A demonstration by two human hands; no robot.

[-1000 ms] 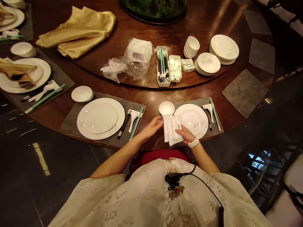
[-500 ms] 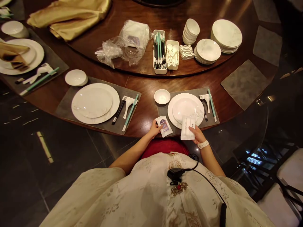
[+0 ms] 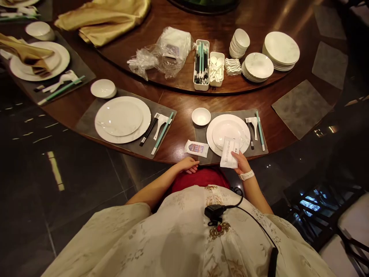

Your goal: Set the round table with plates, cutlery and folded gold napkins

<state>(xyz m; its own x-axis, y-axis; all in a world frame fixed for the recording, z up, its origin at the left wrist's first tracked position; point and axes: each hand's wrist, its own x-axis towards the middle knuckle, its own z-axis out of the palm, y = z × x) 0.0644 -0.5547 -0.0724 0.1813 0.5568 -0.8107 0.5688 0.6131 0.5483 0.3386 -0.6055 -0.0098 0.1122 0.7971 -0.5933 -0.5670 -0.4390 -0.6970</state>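
My right hand [image 3: 241, 162] is closed on a white wet-wipe packet [image 3: 230, 153], with its printed side up, over the near edge of a white plate [image 3: 209, 135]. A second wet-wipe packet [image 3: 196, 148] with a coloured picture lies on the table at the left edge of the grey placemat [image 3: 201, 134]. Just below it, at the table edge, my left hand [image 3: 188, 164] is empty, its fingers loosely bent and a little apart. A small bowl [image 3: 201, 116] stands behind that packet. Right of the plate lie a white spoon [image 3: 254, 127], black chopsticks [image 3: 250, 134] and green chopsticks [image 3: 260, 130].
To the left is another setting with a large plate [image 3: 147, 115]. On the raised round centre stand a chopstick box [image 3: 201, 87], a spoon box [image 3: 216, 82], stacked bowls [image 3: 240, 43], stacked plates [image 3: 281, 50] and a plastic bag of packets [image 3: 174, 46]. A gold cloth [image 3: 106, 19] lies behind.
My left hand has let go of the picture packet, which now lies flat on the table, and has drawn back toward my body. The right hand still holds its packet. The view has shifted slightly.
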